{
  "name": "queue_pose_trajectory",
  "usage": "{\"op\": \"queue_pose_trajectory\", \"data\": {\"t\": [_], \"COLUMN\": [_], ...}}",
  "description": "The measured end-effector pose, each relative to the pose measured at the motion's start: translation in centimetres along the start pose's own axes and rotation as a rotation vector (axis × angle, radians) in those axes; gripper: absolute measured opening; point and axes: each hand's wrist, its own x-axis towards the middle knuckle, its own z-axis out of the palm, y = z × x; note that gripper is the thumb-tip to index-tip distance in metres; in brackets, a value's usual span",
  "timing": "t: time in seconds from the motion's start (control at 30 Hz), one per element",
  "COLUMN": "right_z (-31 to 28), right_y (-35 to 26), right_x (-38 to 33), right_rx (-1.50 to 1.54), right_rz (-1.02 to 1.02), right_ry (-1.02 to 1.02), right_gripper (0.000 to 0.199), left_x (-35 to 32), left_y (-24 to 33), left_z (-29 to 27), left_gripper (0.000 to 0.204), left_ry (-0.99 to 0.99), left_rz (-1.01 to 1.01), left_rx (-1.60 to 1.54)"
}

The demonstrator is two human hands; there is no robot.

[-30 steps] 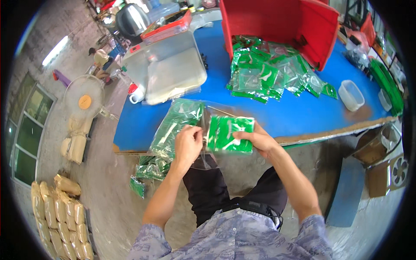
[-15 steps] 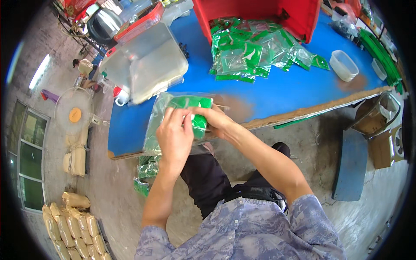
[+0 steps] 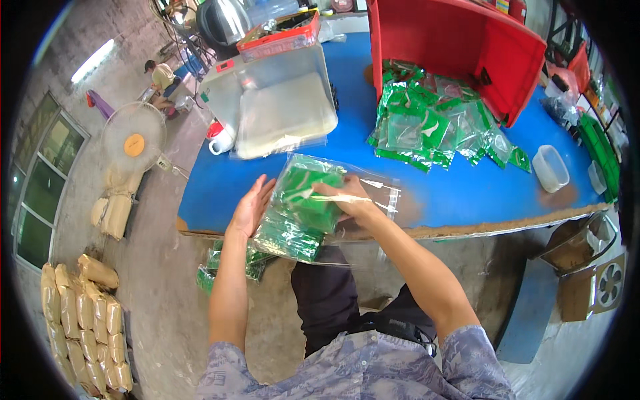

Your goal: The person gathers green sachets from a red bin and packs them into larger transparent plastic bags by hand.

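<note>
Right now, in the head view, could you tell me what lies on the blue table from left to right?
White mug → clear lidded tub → pile of green packets → red bin → small clear container.

- You face a long blue counter with a worn edge.
- Below you lies bare grey concrete floor.
- At your left, framed glass windows let daylight in.
</note>
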Motion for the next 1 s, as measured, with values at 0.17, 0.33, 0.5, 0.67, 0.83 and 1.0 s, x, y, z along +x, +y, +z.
{"op": "queue_pose_trajectory", "data": {"t": [0.17,0.33,0.5,0.67,0.83,1.0], "right_z": [-0.2,-0.5,0.2,1.2,-1.1,1.3], "right_y": [0.4,0.3,3.1,4.4,4.3,4.3], "right_x": [1.4,0.1,-0.7,-0.7,-5.7,-5.7], "right_rx": [-0.225,-0.169,-0.035,-0.066,0.083,0.015], "right_rz": [0.004,-0.063,-0.241,-0.271,-0.345,-0.278], "right_ry": [0.116,-0.033,0.122,-0.088,-0.116,0.000], "right_gripper": [0.127,0.119,0.098,0.092,0.100,0.107], "left_x": [0.5,0.1,-0.5,-0.4,-1.4,-2.5], "left_y": [-1.8,-1.0,-1.8,-0.8,-0.7,0.0], "left_z": [0.3,2.1,1.8,3.2,3.3,5.0], "left_gripper": [0.072,0.073,0.067,0.065,0.068,0.084], "left_ry": [-0.086,-0.147,-0.121,-0.234,-0.131,-0.146], "left_rz": [0.114,0.162,0.188,0.083,0.089,0.063], "left_rx": [0.063,0.076,0.041,-0.106,0.011,0.207]}}
